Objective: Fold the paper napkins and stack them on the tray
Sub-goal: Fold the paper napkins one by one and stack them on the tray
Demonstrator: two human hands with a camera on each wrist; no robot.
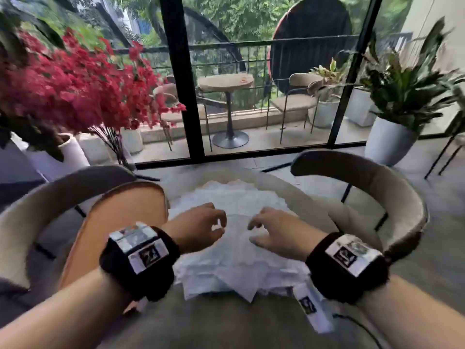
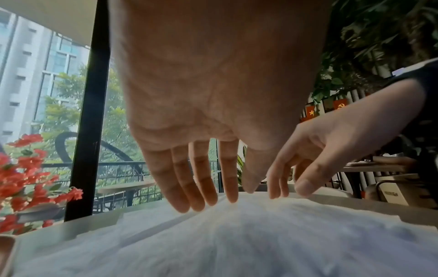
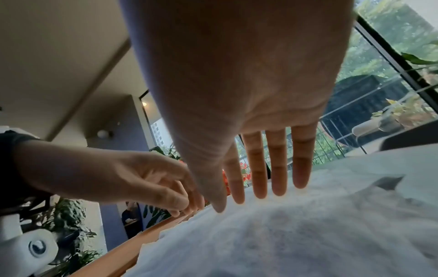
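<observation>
Barely begun: both hands, left (image 1: 201, 226) and right (image 1: 273, 231), hover loose-fingered, holding nothing, over the unfolded paper napkins (image 1: 234, 263). Beside that pile, the wooden tray (image 1: 120, 217) shows no napkins.

White paper napkins (image 1: 234, 250) lie loosely heaped, unfolded, just right of the orange-brown tray (image 1: 120, 217).

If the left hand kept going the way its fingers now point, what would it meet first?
Most likely the pile of white paper napkins: the left hand points its straight fingers down at it, tips just above or barely touching; the gap is unclear.
</observation>
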